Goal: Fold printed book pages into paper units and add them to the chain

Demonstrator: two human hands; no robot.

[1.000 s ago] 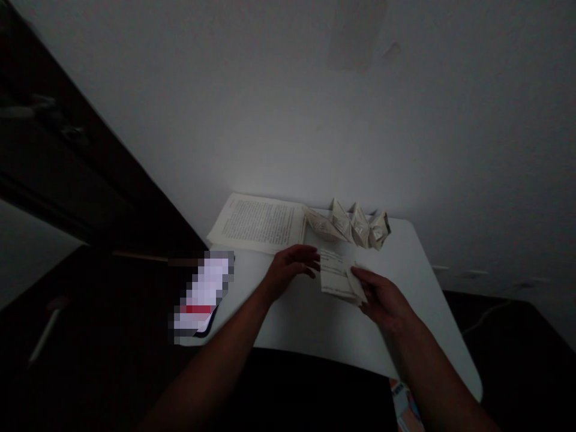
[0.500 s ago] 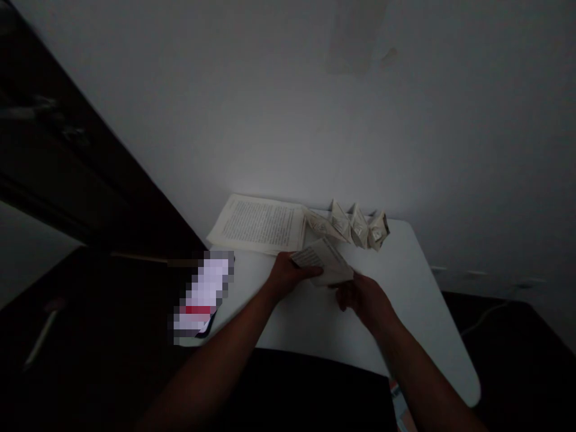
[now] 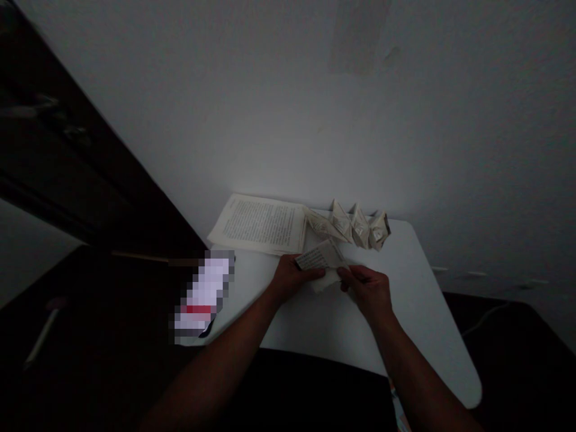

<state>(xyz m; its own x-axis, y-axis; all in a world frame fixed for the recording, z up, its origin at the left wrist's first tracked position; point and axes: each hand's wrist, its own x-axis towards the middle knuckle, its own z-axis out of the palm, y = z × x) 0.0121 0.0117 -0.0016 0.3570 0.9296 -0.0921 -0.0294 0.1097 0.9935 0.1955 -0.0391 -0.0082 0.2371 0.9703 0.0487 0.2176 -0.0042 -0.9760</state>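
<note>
Both my hands hold one folded piece of printed paper (image 3: 320, 259) just above the white table (image 3: 423, 312). My left hand (image 3: 291, 278) pinches its left end, fingers closed. My right hand (image 3: 366, 289) grips its right lower side, fingers curled round it. The paper is tilted, its printed face turned up and towards me. Behind it, several folded paper shapes (image 3: 355, 225) stand in a row near the wall.
A stack of printed sheets (image 3: 258, 224) lies at the table's far left corner. A lit phone (image 3: 203, 296) rests at the left edge. A dark door or cabinet (image 3: 67, 156) fills the left. The grey wall (image 3: 315, 108) is close behind the table.
The paper lay flat between my hands a second ago. It was lifted and folded smaller, and my two hands have come closer together on it.
</note>
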